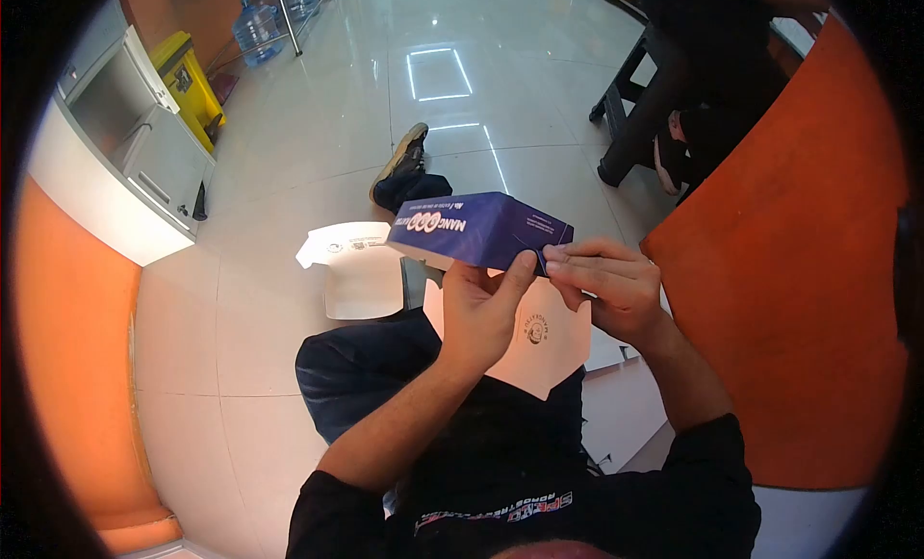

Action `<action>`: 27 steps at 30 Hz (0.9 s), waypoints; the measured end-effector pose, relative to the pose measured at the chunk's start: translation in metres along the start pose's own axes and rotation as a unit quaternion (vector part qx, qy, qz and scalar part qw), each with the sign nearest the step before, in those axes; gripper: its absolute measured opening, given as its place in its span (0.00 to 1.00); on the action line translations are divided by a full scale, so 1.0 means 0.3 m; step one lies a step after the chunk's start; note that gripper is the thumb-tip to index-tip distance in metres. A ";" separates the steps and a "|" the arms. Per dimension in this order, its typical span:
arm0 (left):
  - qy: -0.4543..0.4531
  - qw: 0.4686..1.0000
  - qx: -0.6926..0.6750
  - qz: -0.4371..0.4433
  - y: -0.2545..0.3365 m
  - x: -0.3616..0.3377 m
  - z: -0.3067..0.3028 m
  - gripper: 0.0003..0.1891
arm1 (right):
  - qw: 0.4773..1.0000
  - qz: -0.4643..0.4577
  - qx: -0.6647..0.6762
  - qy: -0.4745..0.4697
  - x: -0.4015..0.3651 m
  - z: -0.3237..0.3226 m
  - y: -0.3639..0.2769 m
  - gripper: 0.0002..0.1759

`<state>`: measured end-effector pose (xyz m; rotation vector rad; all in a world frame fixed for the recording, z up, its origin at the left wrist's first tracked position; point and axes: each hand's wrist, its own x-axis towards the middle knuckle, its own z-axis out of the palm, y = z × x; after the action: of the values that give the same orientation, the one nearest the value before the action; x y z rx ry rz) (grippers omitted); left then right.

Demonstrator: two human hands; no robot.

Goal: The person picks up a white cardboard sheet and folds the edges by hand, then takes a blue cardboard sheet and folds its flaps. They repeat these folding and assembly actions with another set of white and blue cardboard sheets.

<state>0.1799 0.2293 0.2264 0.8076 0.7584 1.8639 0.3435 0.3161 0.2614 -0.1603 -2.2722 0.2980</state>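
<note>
I hold a purple cardboard food box (460, 226) in front of my lap, tilted, with white lettering on its side. Its cream inner flap (539, 352) hangs open toward me and bears a small dark round print. My left hand (484, 314) grips the near wall, the thumb pressed along the edge. At the right corner, the fingers of my right hand (611, 282) pinch the cardboard by a side tab. Beyond my left knee is a second open box (364, 285), cream inside with small dark print; what it rests on is partly hidden.
An orange panel (799, 290) stands close on my right. A person in dark clothes (712, 49) is by a black stool (621, 97). On the left are a white cabinet (115, 179), a yellow bin (192, 88) and water bottles (255, 28). Glossy tiles (289, 155) cover the floor.
</note>
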 end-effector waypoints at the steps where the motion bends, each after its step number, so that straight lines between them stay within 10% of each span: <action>1: 0.000 1.000 0.000 -0.001 0.004 0.003 -0.001 0.14 | 1.000 -0.001 0.003 0.008 0.002 -0.002 -0.004 0.20; 27: 0.055 0.988 -0.128 -0.064 0.011 0.017 -0.009 0.17 | 0.992 -0.077 -0.091 -0.031 0.018 -0.027 -0.028 0.15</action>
<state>0.1744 0.2325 0.2285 0.4859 0.6081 1.8549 0.3461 0.3104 0.2728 -0.0695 -2.3564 0.0159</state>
